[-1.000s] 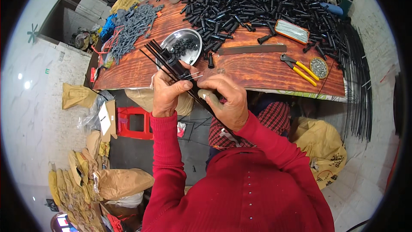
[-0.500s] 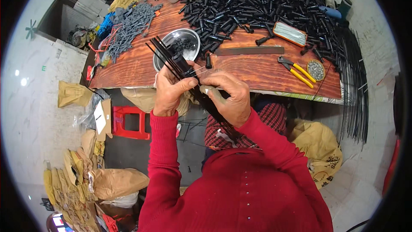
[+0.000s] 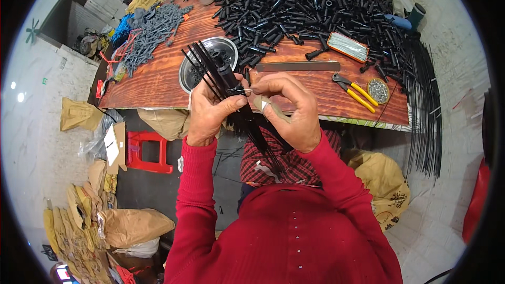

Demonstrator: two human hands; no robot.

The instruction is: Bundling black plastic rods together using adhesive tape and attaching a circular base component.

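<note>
Person seated at a wooden desk, both hands raised just in front of its near edge. Left hand has its fingers closed around a bundle of thin black rods with a black tube slipped over it; the rods fan out up-left above the fist and run down past the lap below it. Right hand sits just beside the left, thumb and forefinger pinched shut on a fine pale wire that reaches across to the bundle; the other fingers are curled, something small and tan lying against the palm.

Behind the hands, on the desk: a round metal bowl holding small dark parts, a flat metal bar, yellow-handled pliers, a small round tin. Large heap of black tubes across the far side; grey plastic parts at far left. Long black rods hang off the right end.
</note>
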